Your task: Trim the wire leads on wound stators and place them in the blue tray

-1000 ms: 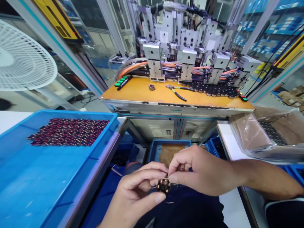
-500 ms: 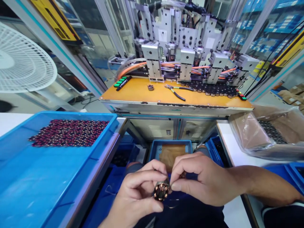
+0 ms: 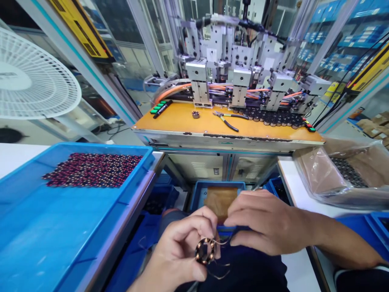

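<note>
My left hand (image 3: pixel 185 247) is closed around a small ring-shaped motor stator (image 3: pixel 200 261), its round face with copper windings turned up toward me. Thin loose copper wires (image 3: pixel 223 277) stick out from its right side and underneath. Just right of the stator is my right hand (image 3: pixel 267 223), thumb and fingers apart. One wire end reaches close to the right thumb tip; no grip on it shows.
A blue tray (image 3: pixel 75 239) with many stators stands at left. Ahead, an orange-topped machine bench (image 3: pixel 176 125) carries pliers (image 3: pixel 227 121), a single stator (image 3: pixel 195 115) and a row of others. At right sits a plastic-lined box (image 3: pixel 316 170); a white fan (image 3: pixel 36 77) is at far left.
My right hand has let go at the stator's side, drawn slightly away and opened its fingers. The loose wires now show more clearly. My left hand keeps the stator, tilted a little differently.
</note>
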### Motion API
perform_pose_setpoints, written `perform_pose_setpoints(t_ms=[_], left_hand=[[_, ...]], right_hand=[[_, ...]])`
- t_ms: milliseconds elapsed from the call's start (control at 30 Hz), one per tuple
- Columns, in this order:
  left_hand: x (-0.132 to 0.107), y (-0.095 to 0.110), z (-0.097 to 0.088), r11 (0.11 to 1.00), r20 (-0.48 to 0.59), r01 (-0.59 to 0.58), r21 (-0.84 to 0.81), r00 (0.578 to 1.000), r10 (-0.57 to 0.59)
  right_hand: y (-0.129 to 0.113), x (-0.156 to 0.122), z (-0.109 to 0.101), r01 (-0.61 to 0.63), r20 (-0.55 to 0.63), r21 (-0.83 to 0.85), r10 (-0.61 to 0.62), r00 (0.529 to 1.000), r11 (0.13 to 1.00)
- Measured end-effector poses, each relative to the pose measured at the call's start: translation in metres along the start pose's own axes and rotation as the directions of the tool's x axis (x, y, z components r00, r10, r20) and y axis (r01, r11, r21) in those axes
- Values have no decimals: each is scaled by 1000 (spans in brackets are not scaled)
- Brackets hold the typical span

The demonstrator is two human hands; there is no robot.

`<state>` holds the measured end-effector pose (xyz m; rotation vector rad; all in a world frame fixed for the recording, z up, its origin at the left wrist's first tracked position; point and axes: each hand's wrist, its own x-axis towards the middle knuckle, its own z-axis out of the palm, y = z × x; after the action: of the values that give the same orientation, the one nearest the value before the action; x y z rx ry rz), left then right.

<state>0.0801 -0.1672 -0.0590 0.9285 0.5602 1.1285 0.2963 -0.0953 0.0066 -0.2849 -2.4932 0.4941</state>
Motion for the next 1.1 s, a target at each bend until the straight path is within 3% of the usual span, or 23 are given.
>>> perform_pose_setpoints(t_ms=[133,233,433,533,633,767,833,1000,1100], left_hand=[[0,-2,0,989,-6,111,-96,994,-112],[-1,-3,0,978,-15,160,-133,986,-163],[0,-6,-2,975,34,155,-160,988,-152],[2,-7,-3,991,23,80,-108,997,-78],[5,-5,-1,997,-14,-69,40,998,69],[6,-6,0,922,-36,-270,277,956,291],[5,-8,-2,905,-66,-287,313,944,323],[-4,-7,-12,940,-82,-2,342,996,32],[-10,-5,-8,944,-135,49,326,991,-5]], right_hand=[[4,8,11,211,-151,-20,-212,966,977],[5,13,16,254,-180,-21,-254,950,967],[9,12,22,316,-216,-15,-311,925,949],[9,8,29,293,-280,-22,-287,916,956],[5,4,36,211,-353,34,-186,917,977],[-3,0,45,46,-390,125,7,921,991],[-5,-3,50,16,-418,111,32,908,994],[-4,-7,57,34,-475,52,-6,880,998],[-4,-8,58,8,-479,25,5,878,1000]])
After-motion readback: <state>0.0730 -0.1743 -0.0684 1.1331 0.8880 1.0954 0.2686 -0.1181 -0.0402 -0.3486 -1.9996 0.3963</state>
